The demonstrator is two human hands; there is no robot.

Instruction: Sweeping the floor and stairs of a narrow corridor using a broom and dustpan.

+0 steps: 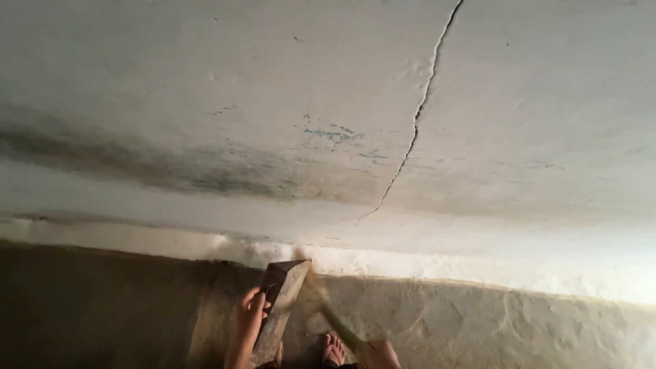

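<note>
Left hand at about 7 o'clock in the head view, fingers curled and pressed around the edge of a dark metal dustpan. Dustpan held tilted, its open end pointing to 12 o'clock, close to the foot of the wall.

Just right of it, at 6 o'clock, a broom, blurred, its bristle end beside the dustpan's mouth and its handle running down toward 5 o'clock. A bare foot shows under the handle on the rough floor.

Right hand at the bottom edge, closed on the broom handle; individual fingers cannot be told apart.

Wall pale, stained dark at 9 o'clock, with a long crack running from 1 o'clock down toward centre.
</note>
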